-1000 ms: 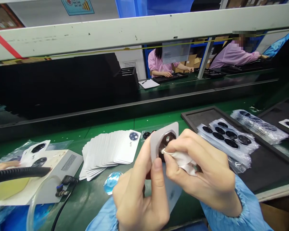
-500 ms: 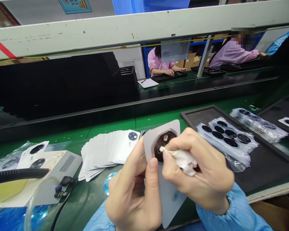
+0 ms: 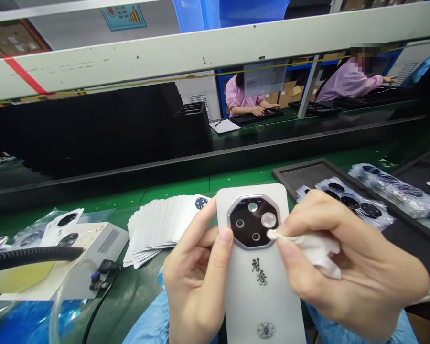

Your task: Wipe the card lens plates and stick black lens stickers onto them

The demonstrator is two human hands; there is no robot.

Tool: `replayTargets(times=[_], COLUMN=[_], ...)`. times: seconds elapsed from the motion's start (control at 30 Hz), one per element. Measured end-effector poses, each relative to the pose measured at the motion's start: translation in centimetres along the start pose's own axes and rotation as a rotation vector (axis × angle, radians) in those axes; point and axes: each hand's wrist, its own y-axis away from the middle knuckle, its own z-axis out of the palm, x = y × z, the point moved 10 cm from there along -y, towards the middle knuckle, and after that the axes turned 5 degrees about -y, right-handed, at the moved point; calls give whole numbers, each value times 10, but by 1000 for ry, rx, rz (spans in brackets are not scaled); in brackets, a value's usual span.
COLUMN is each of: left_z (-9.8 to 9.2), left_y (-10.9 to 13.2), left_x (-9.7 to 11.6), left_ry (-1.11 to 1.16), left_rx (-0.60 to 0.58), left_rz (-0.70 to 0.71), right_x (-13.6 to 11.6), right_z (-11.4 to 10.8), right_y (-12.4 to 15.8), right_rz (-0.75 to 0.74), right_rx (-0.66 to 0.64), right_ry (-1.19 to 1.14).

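Observation:
My left hand [image 3: 197,272] grips a white phone back panel [image 3: 260,291] by its side, thumb on the front face. Near the panel's top sits an octagonal black camera module [image 3: 252,222] with a silver rim and several round lenses. My right hand [image 3: 347,267] pinches a crumpled white cloth [image 3: 311,248], whose twisted tip touches the module's right edge. The fingers of that hand hide part of the tray behind.
A fanned stack of white cards [image 3: 161,234] lies on the green bench left of my hands. To the right, a black foam tray [image 3: 318,173] holds plastic-wrapped sheets of black lens parts [image 3: 354,203]. A black hose [image 3: 28,261] crosses the left side. Co-workers in pink sit across the line.
The panel has come up closer to my face and turned squarely toward me. The cloth tip has shifted from the module's lower left to its right edge.

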Motion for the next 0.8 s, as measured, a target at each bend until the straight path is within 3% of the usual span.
replayTargets(times=[0.13,0.4,0.57,0.8], left_z=[2,9,2,2], left_y=[5,10,23,23], left_x=[6,21,31,32], left_ry=[-73,-284,-532,-512], left_rx=[-3,-31,98,116], left_rz=[121,366,538,541], right_x=[-2,-1,2,3], right_z=[16,29,31,30], right_y=[5,11,11,12], right_rz=[-102,-185,-158,-92], right_rx=[-128,-171,-195,-97], right_ry=[199,353,319,242])
